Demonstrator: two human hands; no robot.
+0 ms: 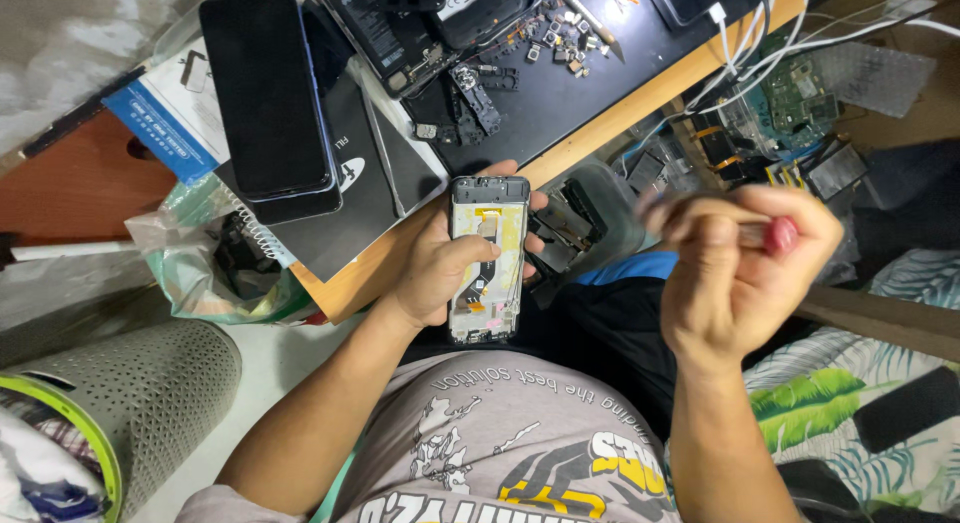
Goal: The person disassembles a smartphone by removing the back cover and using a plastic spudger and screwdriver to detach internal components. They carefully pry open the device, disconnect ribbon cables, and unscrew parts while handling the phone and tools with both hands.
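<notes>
Fingers of my left hand [447, 268] clasp an opened phone frame [487, 260] while my right hand [735, 268] pinches a red-handled screwdriver [778, 235].

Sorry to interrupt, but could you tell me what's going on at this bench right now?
A person is seated at a cluttered workbench with an opened phone frame gripped in the left hand, its inner side facing up. The right hand is raised beside it, blurred, holding a red-handled tool; its tip is not visible. On the bench lie an intact dark phone, another opened phone, and scattered small parts on a black mat.
</notes>
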